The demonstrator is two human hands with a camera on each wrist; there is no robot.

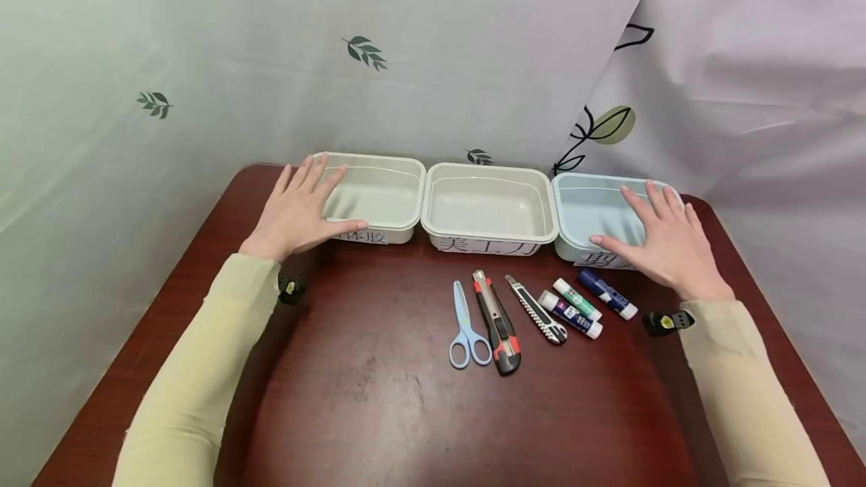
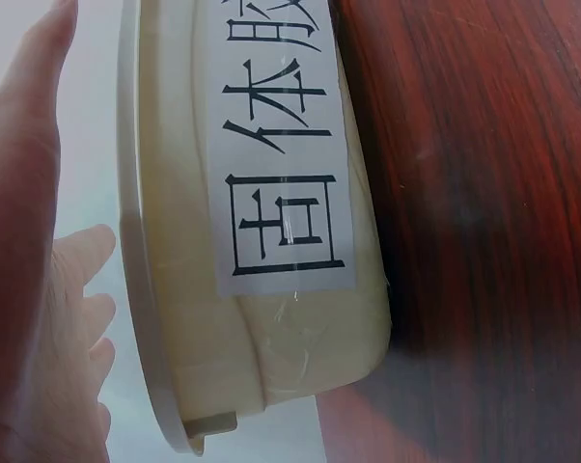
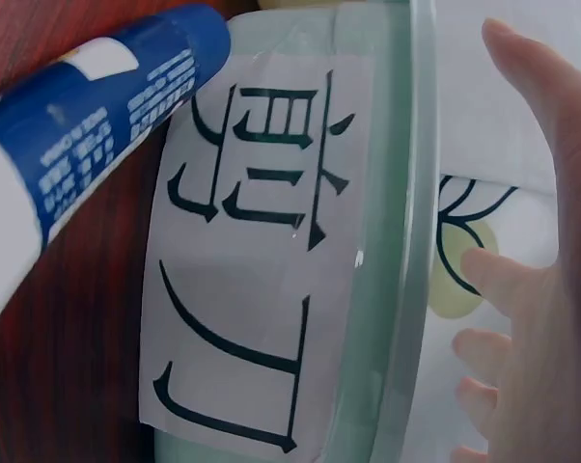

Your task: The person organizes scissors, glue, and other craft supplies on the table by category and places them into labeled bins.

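My left hand (image 1: 298, 209), fingers spread, is over the left end of a cream bin (image 1: 406, 234) with a paper label; it holds nothing. Spread the same way, my right hand (image 1: 670, 246) is over a light blue bin (image 1: 568, 250) at the right. Between them stands another cream bin (image 1: 433, 231). In front lie blue scissors (image 1: 463, 314), a red and black utility knife (image 1: 497, 322), a black and white utility knife (image 1: 537, 310), and three glue sticks: a green and white one (image 1: 576, 299), a purple and white one (image 1: 570, 314) and a dark blue one (image 1: 607, 294).
The bins form a row along the back of a dark red wooden table (image 1: 352, 412). A pale curtain (image 1: 271, 58) with leaf prints hangs right behind them. In the right wrist view, a blue glue stick (image 3: 126, 92) lies close to the labelled bin front.
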